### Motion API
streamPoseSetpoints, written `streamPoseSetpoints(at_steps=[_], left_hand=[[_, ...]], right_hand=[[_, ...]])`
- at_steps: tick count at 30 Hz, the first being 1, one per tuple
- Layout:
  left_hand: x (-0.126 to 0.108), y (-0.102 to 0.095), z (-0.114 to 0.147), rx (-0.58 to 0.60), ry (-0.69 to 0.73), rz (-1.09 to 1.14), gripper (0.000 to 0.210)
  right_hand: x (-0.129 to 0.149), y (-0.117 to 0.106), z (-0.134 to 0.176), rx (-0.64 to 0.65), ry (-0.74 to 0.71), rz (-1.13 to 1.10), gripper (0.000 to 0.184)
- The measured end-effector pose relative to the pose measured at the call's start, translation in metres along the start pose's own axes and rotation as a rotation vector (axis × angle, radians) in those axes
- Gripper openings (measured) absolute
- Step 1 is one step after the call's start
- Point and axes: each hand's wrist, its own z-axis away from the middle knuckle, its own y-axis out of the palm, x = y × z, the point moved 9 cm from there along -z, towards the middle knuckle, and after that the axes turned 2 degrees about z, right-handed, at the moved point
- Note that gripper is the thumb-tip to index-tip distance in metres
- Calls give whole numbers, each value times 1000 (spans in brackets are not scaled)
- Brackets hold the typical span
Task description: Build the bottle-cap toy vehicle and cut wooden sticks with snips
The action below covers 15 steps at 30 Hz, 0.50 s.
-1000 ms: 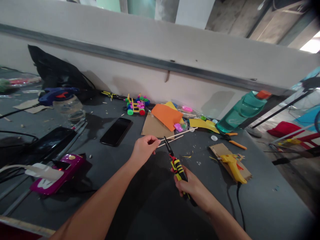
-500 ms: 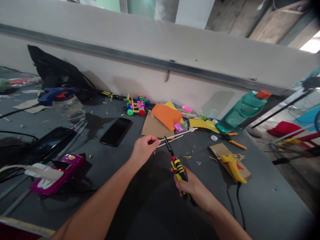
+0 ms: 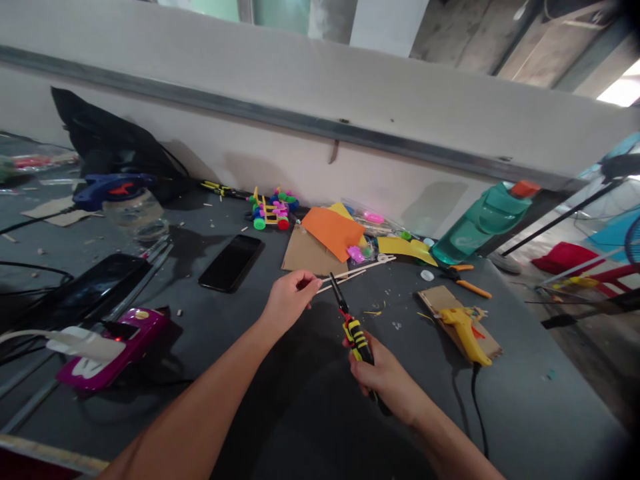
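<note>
My left hand [image 3: 291, 298] is closed, thumb and fingertips pinching the near end of thin pale wooden sticks [image 3: 356, 271]. The sticks slant away to the right, spreading slightly apart. My right hand [image 3: 377, 370] is wrapped round the yellow-and-black handles of a pair of long-nose pliers [image 3: 357, 339]. The black jaws of the pliers point up and forward and overlap the sticks just right of my left fingertips. From this angle I cannot tell whether the jaws grip them. Behind the sticks, an orange sheet [image 3: 334, 230] lies on a piece of brown cardboard [image 3: 305, 257].
A phone [image 3: 232, 263] and a magenta power strip [image 3: 115, 353] are to the left. On the right are a yellow glue gun [image 3: 465, 330] on cardboard, orange-handled pliers [image 3: 474, 289] and a green bottle [image 3: 483, 223]. A colourful toy car [image 3: 273, 210] stands near the wall.
Both hands keep nearly the same place and hold. The whole view has shifted very slightly.
</note>
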Motion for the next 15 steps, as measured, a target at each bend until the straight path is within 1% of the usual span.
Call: streamPoseSetpoints(at_steps=[3, 5, 11, 15], left_hand=[[5, 8, 1, 70, -47, 61, 33], [7, 11, 1, 92, -60, 86, 35], [11, 11, -1, 91, -93, 131, 30], [12, 9, -3, 90, -103, 113, 28]], right_hand=[[2, -1, 1, -26, -22, 77, 29], [2, 1, 0, -28, -31, 94, 28], [-3, 7, -2, 18, -19, -15, 33], [-4, 7, -2, 40, -23, -51, 35]])
